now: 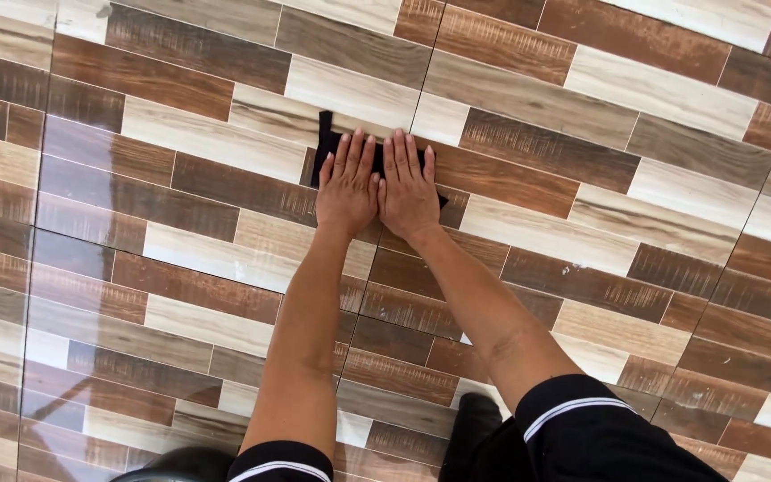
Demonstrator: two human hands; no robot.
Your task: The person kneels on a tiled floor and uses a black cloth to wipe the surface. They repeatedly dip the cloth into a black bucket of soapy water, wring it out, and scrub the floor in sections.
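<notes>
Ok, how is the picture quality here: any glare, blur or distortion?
Head view: sharp on both hands, left hand and right hand, flat on a black cloth; soft glare on the glossy tiled floor at left; grout lines bow slightly toward the edges.

The floor (582, 223) fills the whole view: glossy tiles printed like short wooden planks, in dark brown, reddish brown, tan, grey and cream, laid in staggered rows. Thin grout lines (37, 223) cut it into big squares, one running away on the far left, another slanting on the far right. Soft, even light gives a faint sheen at lower left.
</notes>
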